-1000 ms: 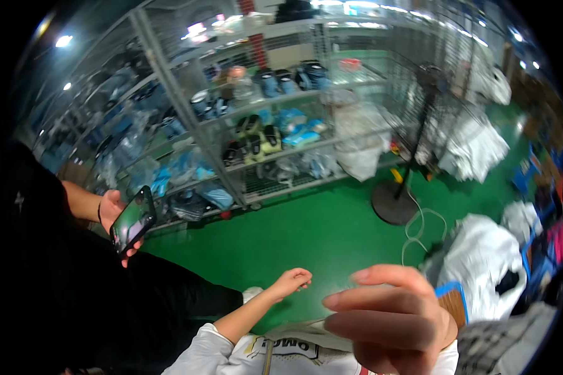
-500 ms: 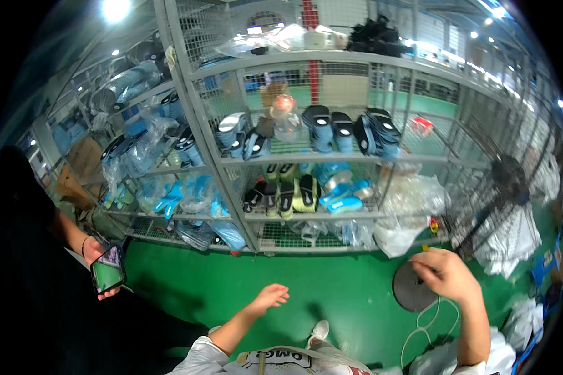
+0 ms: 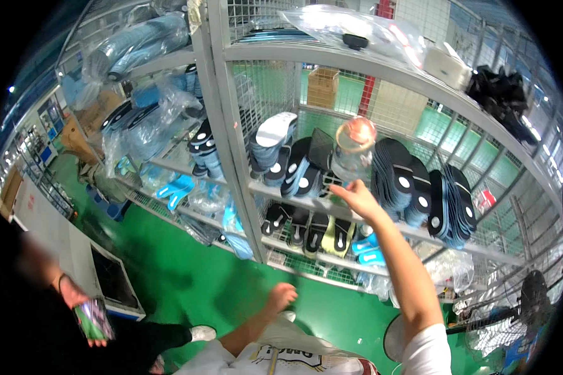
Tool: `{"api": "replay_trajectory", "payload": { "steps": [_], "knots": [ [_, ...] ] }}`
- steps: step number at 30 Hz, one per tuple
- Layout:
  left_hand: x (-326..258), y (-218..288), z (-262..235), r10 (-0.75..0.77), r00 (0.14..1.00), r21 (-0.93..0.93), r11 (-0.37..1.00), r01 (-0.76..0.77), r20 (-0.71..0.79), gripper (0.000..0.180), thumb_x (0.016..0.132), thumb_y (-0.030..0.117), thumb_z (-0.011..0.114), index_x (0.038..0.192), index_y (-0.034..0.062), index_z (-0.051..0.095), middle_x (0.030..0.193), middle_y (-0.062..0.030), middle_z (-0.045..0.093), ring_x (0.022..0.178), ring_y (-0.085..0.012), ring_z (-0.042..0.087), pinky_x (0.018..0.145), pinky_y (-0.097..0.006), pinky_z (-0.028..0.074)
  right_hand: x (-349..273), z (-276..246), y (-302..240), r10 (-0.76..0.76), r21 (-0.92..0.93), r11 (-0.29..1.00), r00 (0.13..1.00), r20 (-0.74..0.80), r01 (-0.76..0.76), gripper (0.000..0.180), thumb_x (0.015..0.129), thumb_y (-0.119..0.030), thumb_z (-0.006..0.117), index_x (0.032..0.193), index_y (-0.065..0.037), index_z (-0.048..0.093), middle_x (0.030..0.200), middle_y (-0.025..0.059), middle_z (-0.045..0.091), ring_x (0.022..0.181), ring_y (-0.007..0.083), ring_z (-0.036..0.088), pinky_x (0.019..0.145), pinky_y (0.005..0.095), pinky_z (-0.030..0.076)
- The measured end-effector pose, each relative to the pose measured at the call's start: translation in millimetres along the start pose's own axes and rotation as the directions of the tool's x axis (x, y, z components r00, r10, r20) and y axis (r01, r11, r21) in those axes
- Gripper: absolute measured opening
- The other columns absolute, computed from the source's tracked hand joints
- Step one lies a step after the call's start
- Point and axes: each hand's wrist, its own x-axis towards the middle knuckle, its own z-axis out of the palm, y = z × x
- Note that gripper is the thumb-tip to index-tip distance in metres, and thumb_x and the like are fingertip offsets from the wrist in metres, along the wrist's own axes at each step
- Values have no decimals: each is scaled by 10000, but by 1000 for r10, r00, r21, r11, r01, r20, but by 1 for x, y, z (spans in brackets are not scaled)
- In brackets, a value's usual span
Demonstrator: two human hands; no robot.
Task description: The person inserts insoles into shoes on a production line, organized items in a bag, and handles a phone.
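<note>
My right hand [image 3: 358, 199] is raised in front of the middle shelf's front rail. Its fingers point left and hold nothing that I can see. Just behind it stands a clear plastic jar [image 3: 351, 159] with an orange-red top. A stack of black-and-blue insoles [image 3: 301, 172] is to the left of the hand, and a thicker insole stack [image 3: 393, 175] to its right. My left hand [image 3: 281, 297] hangs low over the green floor, fingers loosely bent, touching nothing. Black and yellow-green insoles [image 3: 338, 236] lie on the shelf below.
A grey metal rack post [image 3: 222, 131] divides the shelves. Bagged blue rolls [image 3: 141, 47] lie upper left. A person holding a phone [image 3: 94, 322] stands at my left, near a white cabinet [image 3: 53, 231]. A black fan [image 3: 533, 297] stands at the lower right.
My right hand has moved from the lower right up and left to the shelf. The view has come closer to the rack and tilted. My left hand stays low.
</note>
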Motion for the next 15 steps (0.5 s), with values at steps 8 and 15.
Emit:
{"api": "replay_trajectory", "payload": {
  "steps": [8,15],
  "knots": [
    [42,16,50,-405,909,624,686,373,-98,294,856,316,527,1031,81,539,908,-25,596,822,-116,537,702,-257,410,120,94,-52,436,40,888,812,-388,-457,1012,548,-669,627,1188,66,358,1175,270,440,1107,372,442,917,412,365],
    [89,101,79,-285,958,583,783,218,24,354,885,337,449,1065,49,550,1005,-25,591,932,-133,513,791,-283,381,78,77,-16,272,508,860,879,-392,-40,666,568,-364,771,958,38,412,872,107,517,777,190,514,702,297,429]
  ]
}}
